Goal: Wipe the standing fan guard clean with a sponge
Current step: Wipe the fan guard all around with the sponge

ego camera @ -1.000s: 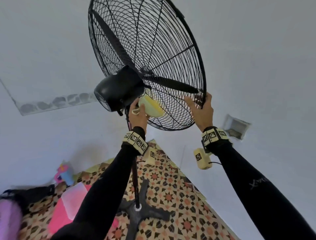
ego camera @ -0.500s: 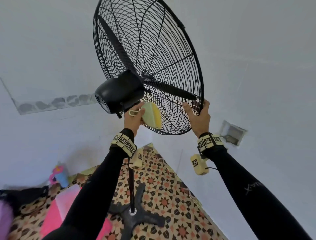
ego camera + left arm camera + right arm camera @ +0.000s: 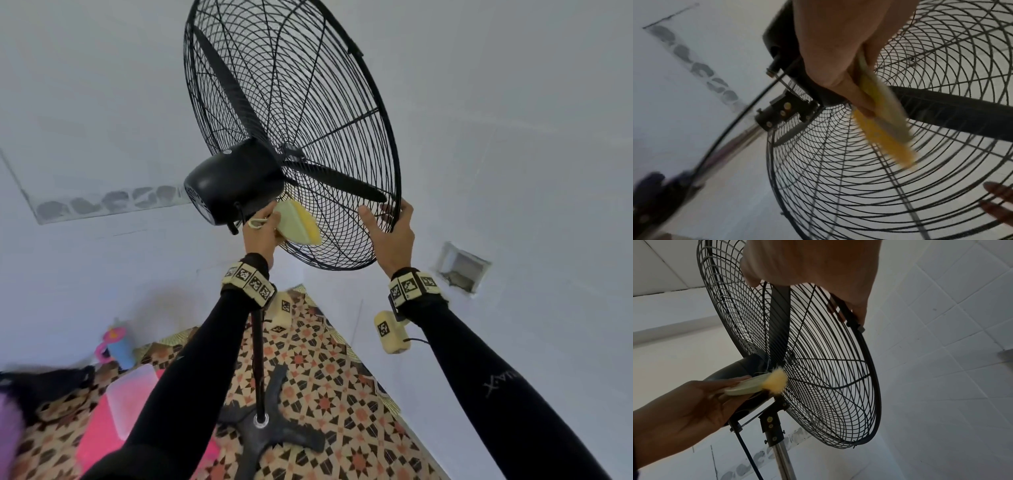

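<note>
Wiping is under way on the rear of the standing fan guard [image 3: 308, 102], judging by the sponge's place. Left hand [image 3: 260, 233] grips a yellow sponge [image 3: 298, 224] against the wires just beside the black motor housing [image 3: 233, 181]. Further right, the right hand [image 3: 390, 236] curls over the guard's lower rim, steadying it. Next, the sponge likely needs sweeping outward along the wires towards the rim.

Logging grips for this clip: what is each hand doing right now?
Left hand: closed on the sponge, holding it against the rear of the fan guard.
Right hand: closed on the guard's lower rim.
</note>
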A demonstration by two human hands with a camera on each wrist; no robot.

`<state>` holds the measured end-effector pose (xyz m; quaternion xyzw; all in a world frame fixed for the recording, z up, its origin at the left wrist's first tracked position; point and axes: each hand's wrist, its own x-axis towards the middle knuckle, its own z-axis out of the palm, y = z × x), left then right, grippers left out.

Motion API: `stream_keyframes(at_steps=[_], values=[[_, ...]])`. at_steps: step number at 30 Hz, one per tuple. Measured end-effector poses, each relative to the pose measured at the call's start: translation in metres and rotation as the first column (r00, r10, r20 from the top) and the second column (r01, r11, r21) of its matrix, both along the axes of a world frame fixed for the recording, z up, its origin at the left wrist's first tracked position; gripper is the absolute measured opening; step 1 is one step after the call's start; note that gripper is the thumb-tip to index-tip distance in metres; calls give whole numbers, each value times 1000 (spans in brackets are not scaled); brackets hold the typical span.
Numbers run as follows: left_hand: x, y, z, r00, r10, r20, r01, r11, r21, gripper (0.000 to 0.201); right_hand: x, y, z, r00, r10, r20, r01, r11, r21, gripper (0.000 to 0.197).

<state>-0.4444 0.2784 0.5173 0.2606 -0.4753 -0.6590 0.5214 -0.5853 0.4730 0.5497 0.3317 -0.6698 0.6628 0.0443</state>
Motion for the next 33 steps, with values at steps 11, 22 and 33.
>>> stream_keyframes(at_steps=[11,22,33], values=[[-3,9,-7,998,-65,21,65,998,-4,28,0,-3,-2,999,-34,18,34,999,-8,89],[-10,31,-13,993,61,-103,-57,998,41,35,7,-3,-1,999,-28,20,28,999,-18,86],[7,22,-6,991,14,-134,-6,998,61,32,11,-4,2,1000,-13,16,13,999,-31,75]])
